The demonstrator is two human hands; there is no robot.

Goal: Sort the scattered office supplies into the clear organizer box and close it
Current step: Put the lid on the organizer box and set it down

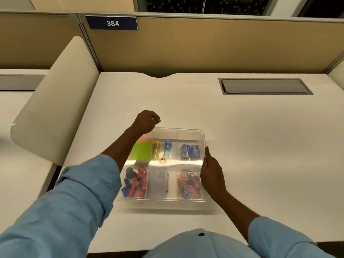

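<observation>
The clear organizer box (202, 138) sits mid-desk with a clear lid lying over it, a small round sticker (163, 160) on top. Through it I see green and pink sticky notes (141, 152), a yellow tube (156, 149), a blue tube (167, 148), blue staple boxes (190, 152), red and blue binder clips (135, 183), a grey flat case (158, 183) and coloured paper clips (188, 185). My left hand (148, 121) hovers over the box's far left corner, its fingers curled into a fist with nothing seen in it. My right hand (212, 172) rests against the right wall, thumb along the rim.
The white desk (260, 146) surrounds the box. A grey cable hatch (264, 86) is set in at the back right. A cream divider panel (55, 101) stands to the left, and a tan partition with a "384" sign (112, 23) runs behind.
</observation>
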